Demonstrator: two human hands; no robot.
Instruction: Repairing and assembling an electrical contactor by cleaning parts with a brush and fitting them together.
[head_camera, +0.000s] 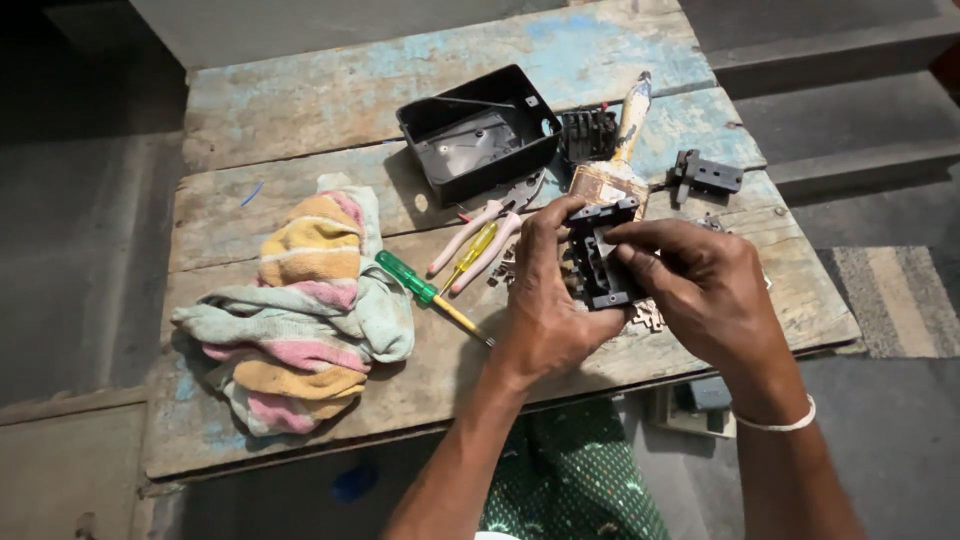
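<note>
Both hands hold a small black plastic block with slots (600, 262) just above the worn wooden table (330, 120). My left hand (545, 290) grips its left side, thumb on the top edge. My right hand (700, 280) holds its right side, with a finger pressing on the block's face. A white band circles my right wrist. Small metal parts (648, 316) lie under the block.
A black open box (478, 130) sits at the table's back. Pink-handled pliers (480, 240), a yellow screwdriver (470, 255), a green-handled screwdriver (425, 292), a paintbrush (620, 150), two black parts (588, 132) (708, 176) and a striped cloth (300, 310) lie around.
</note>
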